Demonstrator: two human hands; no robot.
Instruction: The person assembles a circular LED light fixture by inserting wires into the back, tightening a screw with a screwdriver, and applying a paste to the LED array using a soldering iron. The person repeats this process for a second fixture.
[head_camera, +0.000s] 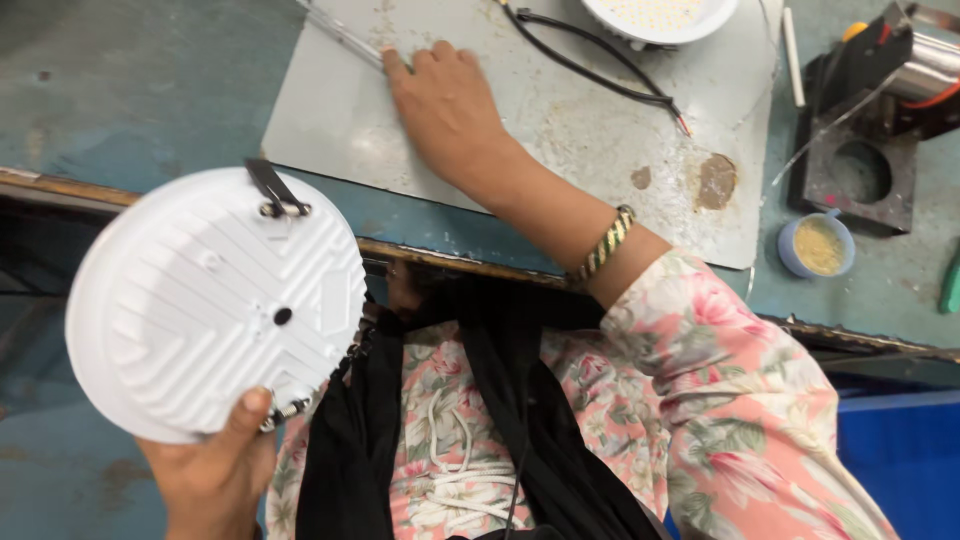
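The left hand (205, 475) is holding a white round lamp housing (215, 300) by its lower rim, grip closed, thumb over the edge, out past the worktop (140, 90) edge. It looks light, stiff and smooth, best taken by the rim. The right hand (445, 105) is resting flat and empty on the grey mat (560, 140), fingertips touching a thin rod (340, 35); open room lies left of the mat.

Two round white lamp housings show: one (215, 300) at lower left, one (660, 18) at the top edge. One small blue cup (818, 243) sits at right.
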